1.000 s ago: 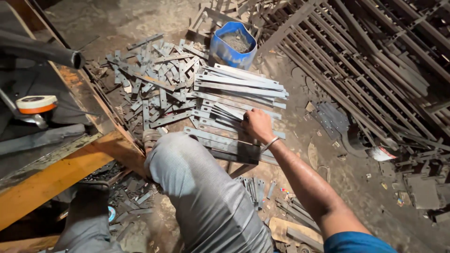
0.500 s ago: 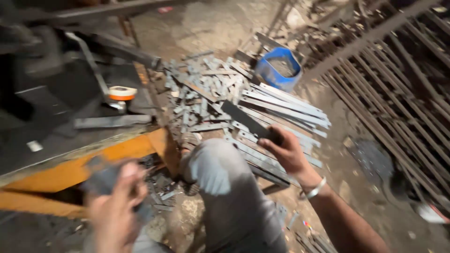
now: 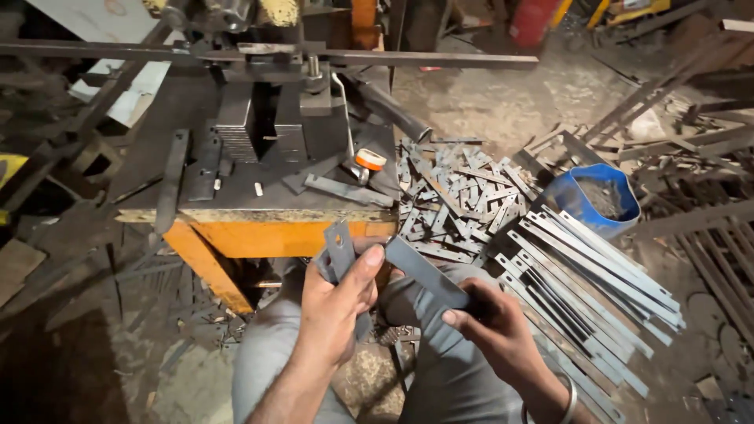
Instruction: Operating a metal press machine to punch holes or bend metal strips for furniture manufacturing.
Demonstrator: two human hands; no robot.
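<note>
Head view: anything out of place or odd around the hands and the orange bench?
Short metal offcuts lie strewn in a loose heap on the floor beside the orange bench. Left hand and right hand each hold a flat metal strip; nothing there looks damaged.

Few things here count as packaging or signs. A pale, flat sheet (image 3: 118,78), perhaps cardboard or a board, lies at the far left behind the machine, partly hidden by dark bars. A blue round tub (image 3: 585,196) stands at the right among the metal strips, holding grey scrap. No labels or screens can be made out.
</note>
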